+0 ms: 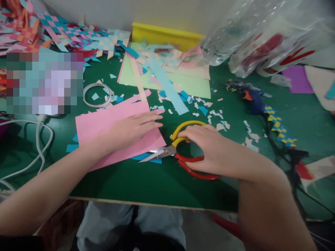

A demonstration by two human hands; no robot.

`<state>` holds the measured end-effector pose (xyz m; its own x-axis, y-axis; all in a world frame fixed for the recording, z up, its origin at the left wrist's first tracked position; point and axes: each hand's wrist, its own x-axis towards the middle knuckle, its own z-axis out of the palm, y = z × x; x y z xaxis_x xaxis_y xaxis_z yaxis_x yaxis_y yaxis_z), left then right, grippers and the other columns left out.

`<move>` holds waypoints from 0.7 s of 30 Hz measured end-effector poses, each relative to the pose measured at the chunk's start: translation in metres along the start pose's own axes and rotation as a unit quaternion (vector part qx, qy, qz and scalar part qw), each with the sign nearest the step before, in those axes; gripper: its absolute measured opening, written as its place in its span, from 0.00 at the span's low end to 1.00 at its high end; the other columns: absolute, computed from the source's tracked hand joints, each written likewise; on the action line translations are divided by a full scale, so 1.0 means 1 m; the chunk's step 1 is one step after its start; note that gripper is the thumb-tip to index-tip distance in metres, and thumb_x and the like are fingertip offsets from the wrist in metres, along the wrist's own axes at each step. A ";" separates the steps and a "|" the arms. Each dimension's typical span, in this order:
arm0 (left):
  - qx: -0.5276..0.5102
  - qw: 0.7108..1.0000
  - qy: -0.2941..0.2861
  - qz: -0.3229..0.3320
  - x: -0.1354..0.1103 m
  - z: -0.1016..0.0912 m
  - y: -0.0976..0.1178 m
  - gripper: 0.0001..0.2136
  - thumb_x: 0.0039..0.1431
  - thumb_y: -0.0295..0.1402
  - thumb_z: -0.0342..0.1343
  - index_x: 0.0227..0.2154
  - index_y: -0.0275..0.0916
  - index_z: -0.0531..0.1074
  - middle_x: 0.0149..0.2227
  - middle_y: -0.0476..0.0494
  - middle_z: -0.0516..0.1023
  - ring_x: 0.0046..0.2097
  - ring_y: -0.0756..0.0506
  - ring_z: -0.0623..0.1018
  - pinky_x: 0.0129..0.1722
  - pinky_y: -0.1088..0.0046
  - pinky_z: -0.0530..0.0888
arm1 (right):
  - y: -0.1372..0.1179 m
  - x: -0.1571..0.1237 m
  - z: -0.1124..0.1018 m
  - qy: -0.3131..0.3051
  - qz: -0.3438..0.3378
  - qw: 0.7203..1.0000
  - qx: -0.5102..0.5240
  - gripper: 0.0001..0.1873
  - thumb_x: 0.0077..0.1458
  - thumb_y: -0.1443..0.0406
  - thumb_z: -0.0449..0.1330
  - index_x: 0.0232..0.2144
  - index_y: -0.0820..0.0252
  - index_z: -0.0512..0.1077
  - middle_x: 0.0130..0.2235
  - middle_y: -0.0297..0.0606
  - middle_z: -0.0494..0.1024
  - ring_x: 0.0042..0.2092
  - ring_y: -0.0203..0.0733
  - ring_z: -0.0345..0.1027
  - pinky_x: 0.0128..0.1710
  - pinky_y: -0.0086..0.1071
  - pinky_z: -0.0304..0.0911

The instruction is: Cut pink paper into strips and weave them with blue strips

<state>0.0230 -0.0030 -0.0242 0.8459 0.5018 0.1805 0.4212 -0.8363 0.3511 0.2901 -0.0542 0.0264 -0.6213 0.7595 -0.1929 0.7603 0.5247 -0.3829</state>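
Observation:
My left hand (131, 129) lies flat across a sheet of pink paper (99, 122), fingers stretched out to the right. In my right hand (209, 148) is a pair of scissors (169, 150) with one yellow and one red handle. Its blades point left, at the lower right edge of the pink paper, slightly apart. One blade is partly hidden by the paper. Blue paper strips (148, 157) stick out from under the pink sheet.
Paper scraps (214, 115) litter the green table (162, 188). Behind lie a roll of tape (85, 96), light green paper (183, 83), a blue strip (167, 87), a yellow tray (167, 36) and woven paper pieces (75, 33). Plastic bags (243, 38) stand back right; a white cable (39, 146) runs left.

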 end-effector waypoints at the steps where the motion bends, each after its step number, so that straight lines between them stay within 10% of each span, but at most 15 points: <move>1: 0.007 1.000 -0.006 0.006 0.004 0.001 -0.002 0.21 0.66 0.19 0.41 0.59 0.34 0.66 0.66 0.41 0.62 0.69 0.46 0.56 0.68 0.63 0.59 | 0.003 -0.001 0.000 0.006 0.003 1.000 0.000 0.17 0.50 0.57 0.59 0.43 0.54 0.71 0.46 0.42 0.77 0.51 0.54 0.70 0.53 0.49 0.60; 12: 0.029 0.998 0.050 0.020 0.041 -0.001 -0.010 0.18 0.69 0.27 0.40 0.55 0.35 0.70 0.62 0.41 0.69 0.65 0.45 0.65 0.65 0.64 0.63 | 0.032 -0.003 -0.007 0.037 0.058 0.998 -0.003 0.21 0.46 0.56 0.60 0.43 0.54 0.71 0.48 0.41 0.78 0.52 0.56 0.70 0.53 0.49 0.61; 21: 0.043 0.996 -0.078 -0.023 0.012 -0.017 -0.017 0.23 0.68 0.27 0.38 0.63 0.40 0.62 0.66 0.51 0.62 0.69 0.50 0.55 0.70 0.64 0.44 | 0.022 0.000 -0.003 0.041 0.054 0.998 -0.004 0.18 0.48 0.54 0.60 0.41 0.54 0.71 0.48 0.43 0.77 0.53 0.57 0.67 0.50 0.49 0.62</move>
<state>0.0202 0.0211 -0.0122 0.8632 0.5046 0.0183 0.4811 -0.8329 0.2736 0.3071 -0.0411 0.0209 -0.5189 0.8400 -0.1585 0.8235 0.4415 -0.3564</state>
